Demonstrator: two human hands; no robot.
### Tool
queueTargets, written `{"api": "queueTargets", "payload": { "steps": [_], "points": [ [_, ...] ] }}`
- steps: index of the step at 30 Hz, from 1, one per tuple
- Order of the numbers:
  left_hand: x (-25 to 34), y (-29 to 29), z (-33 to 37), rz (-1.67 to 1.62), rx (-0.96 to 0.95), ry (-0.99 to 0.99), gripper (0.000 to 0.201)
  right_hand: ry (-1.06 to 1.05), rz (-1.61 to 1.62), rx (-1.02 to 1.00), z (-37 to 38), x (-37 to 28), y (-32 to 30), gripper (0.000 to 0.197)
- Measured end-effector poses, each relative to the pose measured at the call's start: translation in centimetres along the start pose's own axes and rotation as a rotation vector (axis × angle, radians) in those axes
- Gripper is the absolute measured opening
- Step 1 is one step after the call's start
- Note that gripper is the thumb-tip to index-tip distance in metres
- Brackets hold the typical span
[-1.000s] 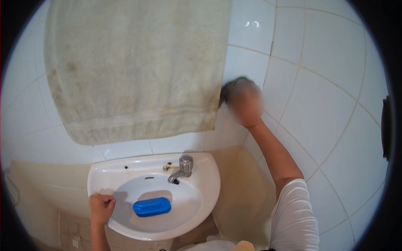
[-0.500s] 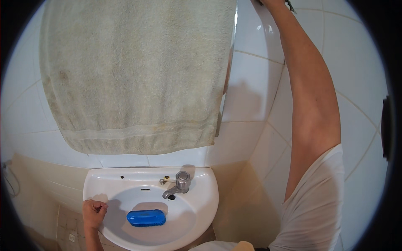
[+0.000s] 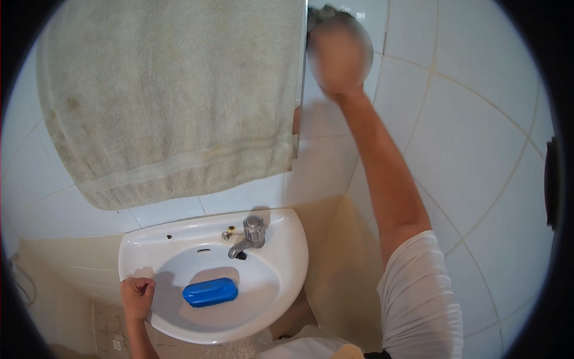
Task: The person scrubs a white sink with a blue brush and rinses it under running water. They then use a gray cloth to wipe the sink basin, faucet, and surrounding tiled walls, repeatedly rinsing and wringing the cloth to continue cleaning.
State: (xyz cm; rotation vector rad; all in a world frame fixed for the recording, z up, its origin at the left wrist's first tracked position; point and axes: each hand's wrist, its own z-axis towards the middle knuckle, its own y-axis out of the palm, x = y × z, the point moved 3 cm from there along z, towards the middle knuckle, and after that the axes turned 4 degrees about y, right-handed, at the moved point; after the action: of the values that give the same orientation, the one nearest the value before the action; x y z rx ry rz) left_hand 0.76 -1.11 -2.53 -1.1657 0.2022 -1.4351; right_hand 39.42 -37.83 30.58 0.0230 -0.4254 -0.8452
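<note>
My left hand is at the left rim of the white sink, its fingers curled in and no object seen in them. A blue scrubbing brush lies bristles down in the basin, to the right of that hand. My right hand is raised high against the tiled wall, just right of the hanging towel. It is blurred, so its fingers do not show. A dark greenish thing is at its far side; I cannot tell what it is or whether the hand grips it.
A metal faucet stands at the sink's back right. Above the sink hangs a large beige towel, with a narrow edge of something behind its right side. White tiled walls meet in a corner at right. A thin hose hangs at far left.
My right hand has come down and left, fully into view beside the towel. The view has shifted and tilted a little. My left hand stays at the sink rim, and the brush still lies in the basin.
</note>
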Motion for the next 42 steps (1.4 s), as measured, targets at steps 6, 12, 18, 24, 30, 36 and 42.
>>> {"api": "queueTargets", "payload": {
  "steps": [6, 12, 18, 24, 30, 36, 42],
  "points": [
    [0.8, -0.6, -0.1, 0.045, 0.002, 0.138, 0.006, 0.138, 0.088, -0.271, -14.7, -5.9, -5.0, 0.027],
    [0.5, 0.2, 0.2, -0.012, -0.026, 0.051, 0.006, 0.229, 0.045, -0.617, -29.9, -9.1, -10.9, 0.031],
    [-0.6, 0.0, 0.4, 0.038, 0.015, 0.136, 0.007, 0.387, -0.006, -0.475, -32.2, -8.3, -10.1, 0.035],
    [-0.4, 0.0, 0.2, -0.084, -0.015, -0.098, 0.004, 0.355, -0.075, -0.209, -19.4, -2.9, -6.4, 0.04],
    [-0.7, 0.1, 0.2, -0.098, 0.014, -0.111, 0.004, 0.32, -0.175, -0.006, -1.9, 4.8, -0.4, 0.041],
    [-0.7, 1.2, 0.7, -0.148, 0.029, -0.179, 0.005, 0.33, -0.223, 0.012, 16.1, 12.7, 2.2, 0.043],
    [-1.4, 0.3, 0.2, -0.089, 0.052, -0.129, 0.005, 0.254, -0.085, -0.059, 20.8, 11.6, 4.1, 0.043]
  ]
}}
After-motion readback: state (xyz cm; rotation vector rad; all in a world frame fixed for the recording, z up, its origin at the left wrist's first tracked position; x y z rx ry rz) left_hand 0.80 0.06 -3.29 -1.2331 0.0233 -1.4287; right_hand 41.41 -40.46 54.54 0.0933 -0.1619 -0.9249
